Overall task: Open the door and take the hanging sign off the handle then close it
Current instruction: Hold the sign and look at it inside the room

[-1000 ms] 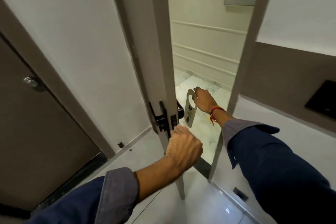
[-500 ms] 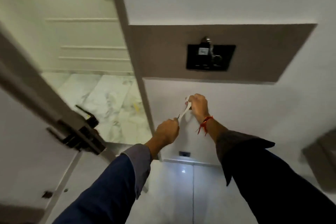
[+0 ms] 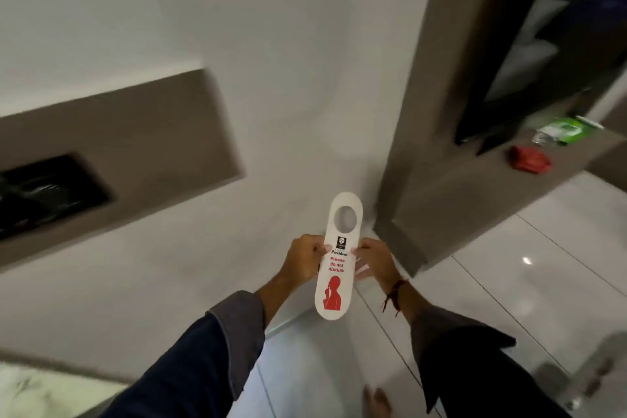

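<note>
I hold the hanging sign [image 3: 336, 258] flat in front of me with both hands. It is a white oblong card with a round hole at its far end, red "Please do not disturb" lettering and a red figure. My left hand [image 3: 303, 261] pinches its left edge and my right hand [image 3: 375, 261], with a red thread on the wrist, pinches its right edge. The door and its handle are out of view.
A white wall with a grey-brown panel [image 3: 142, 132] and a black wall plate [image 3: 44, 190] is ahead on the left. A dark TV [image 3: 543, 54] stands on a brown shelf [image 3: 475, 187] at the right, with a red item [image 3: 528, 159] and a green pack [image 3: 565, 129]. Glossy floor tiles [image 3: 509, 282] lie below.
The view has swung right, away from the open door. The sign came off the outer handle in my right hand, my left hand joined it, and the sign now faces me.
</note>
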Tool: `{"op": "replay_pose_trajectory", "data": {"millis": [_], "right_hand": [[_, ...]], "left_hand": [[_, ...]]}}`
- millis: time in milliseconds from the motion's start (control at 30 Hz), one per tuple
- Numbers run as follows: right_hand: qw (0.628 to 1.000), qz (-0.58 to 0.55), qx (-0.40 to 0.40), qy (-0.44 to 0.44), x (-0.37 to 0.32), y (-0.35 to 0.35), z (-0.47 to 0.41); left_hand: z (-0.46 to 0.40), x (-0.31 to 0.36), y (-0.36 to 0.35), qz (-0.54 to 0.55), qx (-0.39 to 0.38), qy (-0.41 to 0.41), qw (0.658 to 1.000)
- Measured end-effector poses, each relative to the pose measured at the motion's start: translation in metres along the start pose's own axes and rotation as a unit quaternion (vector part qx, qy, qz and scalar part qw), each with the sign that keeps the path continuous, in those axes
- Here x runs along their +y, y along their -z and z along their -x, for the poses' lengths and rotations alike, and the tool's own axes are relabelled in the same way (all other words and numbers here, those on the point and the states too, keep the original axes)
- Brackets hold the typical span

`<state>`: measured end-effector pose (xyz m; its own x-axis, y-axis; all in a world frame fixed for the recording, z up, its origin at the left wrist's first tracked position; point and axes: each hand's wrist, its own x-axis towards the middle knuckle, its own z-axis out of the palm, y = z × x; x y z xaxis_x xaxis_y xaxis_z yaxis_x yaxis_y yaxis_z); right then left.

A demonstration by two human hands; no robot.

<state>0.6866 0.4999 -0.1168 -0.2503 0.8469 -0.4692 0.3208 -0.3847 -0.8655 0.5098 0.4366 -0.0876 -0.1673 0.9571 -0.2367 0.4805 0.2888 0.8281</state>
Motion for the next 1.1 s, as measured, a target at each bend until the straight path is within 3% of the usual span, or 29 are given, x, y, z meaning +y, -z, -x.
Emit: {"op": "replay_pose_trajectory", "data": {"millis": [33,267,433,633,867,1033,1100], "right_hand": [[0.999,-0.021,0.039,-0.014,0.014,0.050,-0.015],[0.989,-0.012,0.140,-0.041,0.050,0.203,-0.083],[0.982,0.024,0.179,-0.057,0.064,0.258,-0.134],[0.982,0.066,0.174,-0.037,0.077,0.278,-0.196],[0.970,0.191,0.144,-0.038,0.080,0.281,-0.217],[0.952,0.265,0.144,-0.059,0.076,0.277,-0.216],[0.922,0.353,0.154,-0.037,0.079,0.281,-0.216]], "left_hand": [[-0.035,0.026,-0.042,0.005,-0.033,-0.010,0.999],[-0.143,0.090,-0.186,-0.013,-0.128,0.054,0.990],[-0.213,0.112,-0.243,-0.051,-0.120,0.067,0.989],[-0.281,0.093,-0.286,-0.121,-0.076,0.030,0.989],[-0.296,0.069,-0.301,-0.166,-0.091,0.025,0.982],[-0.286,0.075,-0.293,-0.225,-0.081,-0.054,0.970],[-0.288,0.080,-0.291,-0.252,-0.077,-0.095,0.960]]}}
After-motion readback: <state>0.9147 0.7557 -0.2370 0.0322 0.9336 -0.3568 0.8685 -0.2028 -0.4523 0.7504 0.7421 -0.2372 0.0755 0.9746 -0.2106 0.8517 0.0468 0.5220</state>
